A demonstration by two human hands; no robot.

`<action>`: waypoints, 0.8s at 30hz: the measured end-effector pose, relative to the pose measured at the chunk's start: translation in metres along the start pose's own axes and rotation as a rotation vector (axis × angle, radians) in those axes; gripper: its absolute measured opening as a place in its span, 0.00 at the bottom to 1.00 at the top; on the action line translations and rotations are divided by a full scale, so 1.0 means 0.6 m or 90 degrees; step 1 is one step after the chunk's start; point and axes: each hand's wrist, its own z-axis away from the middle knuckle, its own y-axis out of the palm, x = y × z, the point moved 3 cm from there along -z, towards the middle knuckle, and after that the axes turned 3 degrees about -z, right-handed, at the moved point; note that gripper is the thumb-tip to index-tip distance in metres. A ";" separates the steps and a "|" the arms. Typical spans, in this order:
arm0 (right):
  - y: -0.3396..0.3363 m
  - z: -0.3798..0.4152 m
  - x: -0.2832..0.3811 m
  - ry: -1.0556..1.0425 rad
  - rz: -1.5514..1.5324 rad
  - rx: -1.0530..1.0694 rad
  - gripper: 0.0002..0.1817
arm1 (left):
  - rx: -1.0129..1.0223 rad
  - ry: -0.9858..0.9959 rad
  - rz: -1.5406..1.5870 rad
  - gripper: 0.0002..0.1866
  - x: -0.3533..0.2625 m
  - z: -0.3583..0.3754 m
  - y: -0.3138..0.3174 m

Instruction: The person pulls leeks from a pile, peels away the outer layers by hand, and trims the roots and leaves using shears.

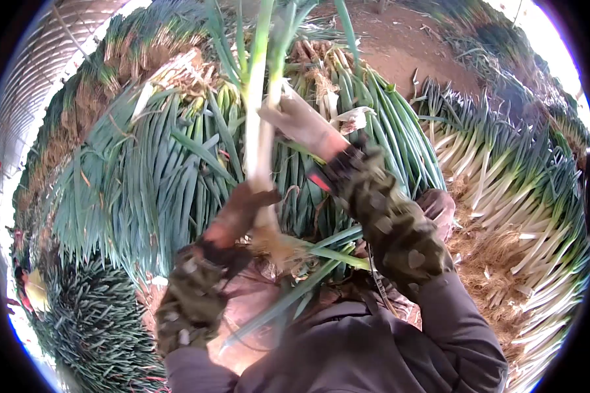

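Note:
Two long green onions stand nearly upright in front of me, white shafts in the middle and green leaves at the top. My left hand is closed round their lower shafts, just above the pale, blurred roots. Higher up, my right hand closes on the right-hand stalk, its fingers partly smeared by motion. Both hands look gloved. Behind them lies a big heap of green onions with leaves hanging toward me. Some loose leaves lie across my lap.
Rows of green onions with white shafts and bushy roots spread along the right. More bundles stand at lower left, and others line the far left. Bare soil shows at the back, under a curved ribbed roof.

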 end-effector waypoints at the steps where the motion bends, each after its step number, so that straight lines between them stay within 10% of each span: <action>1: -0.015 0.048 -0.017 0.147 0.115 0.042 0.35 | 0.000 -0.027 0.013 0.14 0.018 -0.021 0.022; 9: -0.018 0.314 -0.170 0.216 0.150 0.086 0.34 | 0.066 -0.139 0.544 0.32 0.171 -0.129 0.159; 24: 0.014 0.248 -0.202 0.332 -0.035 0.046 0.37 | 0.056 -0.134 0.581 0.28 0.324 -0.177 0.171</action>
